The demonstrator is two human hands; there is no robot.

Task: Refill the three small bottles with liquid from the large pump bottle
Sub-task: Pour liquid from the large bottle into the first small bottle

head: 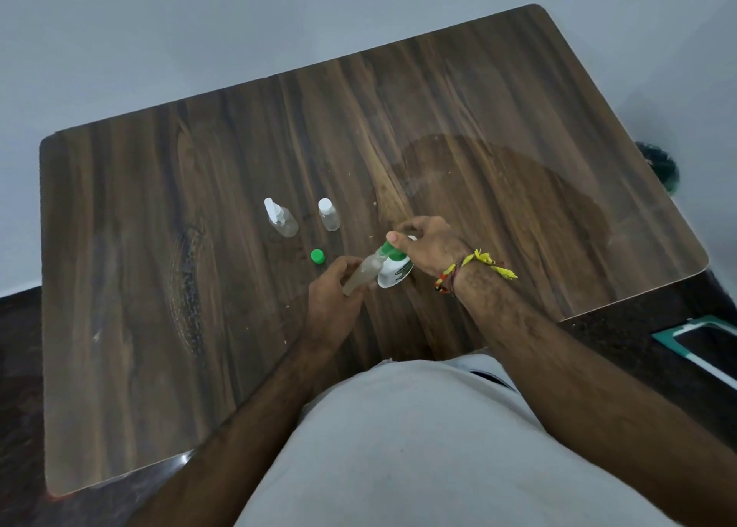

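Dark wood-grain table (159, 287) — on it a spray bottle (281, 218), a capped clear bottle (329, 215), a loose green cap (317, 256), and the white pump bottle (394, 273).

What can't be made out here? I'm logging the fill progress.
- Head view: pump nozzle tip, hidden under right hand.
- Mouth of the tilted clear small bottle, covered by the green pump collar.
- White pump bottle label: too small.
- Left hand hides the bottle's base.
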